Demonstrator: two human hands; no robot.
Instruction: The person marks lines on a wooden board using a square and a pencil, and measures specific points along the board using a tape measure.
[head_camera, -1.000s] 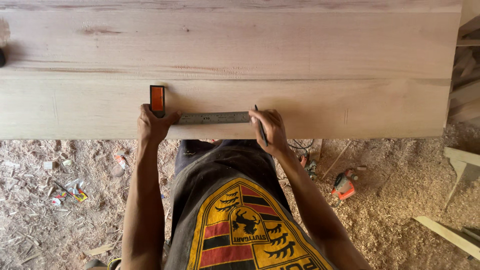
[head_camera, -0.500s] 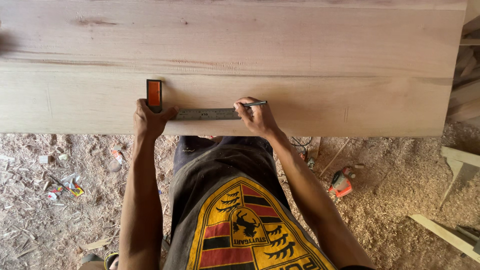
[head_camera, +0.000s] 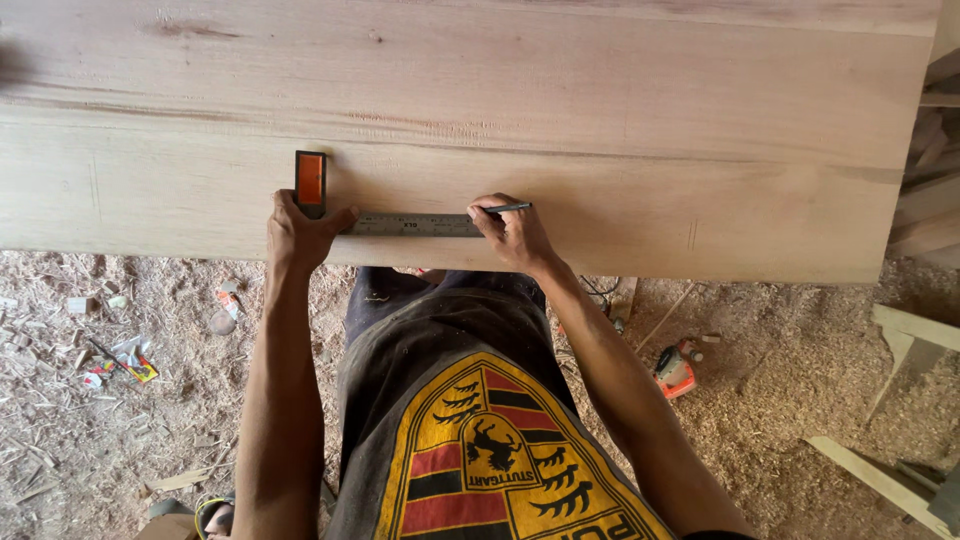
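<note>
I am pressing the try square (head_camera: 400, 224) flat on the wide plank (head_camera: 620, 120) with my left hand (head_camera: 300, 235), while my right hand (head_camera: 512, 232) is gripping the pencil (head_camera: 505, 208) at the blade's end, needing a steady straight stroke.

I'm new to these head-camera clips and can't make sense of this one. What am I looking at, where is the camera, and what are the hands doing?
The camera sits on a person's head and looks straight down, so you see their own arms, dark shirt and the floor below. No machine is involved, only two bare hands. In front lies a wide wooden board. The left hand presses a try square flat on it: an orange-faced stock and a steel blade running to the right. The right hand rests at the blade's far end and holds a pencil against the wood. The floor is covered in sawdust, with scraps and a small orange tool lying there.
</note>
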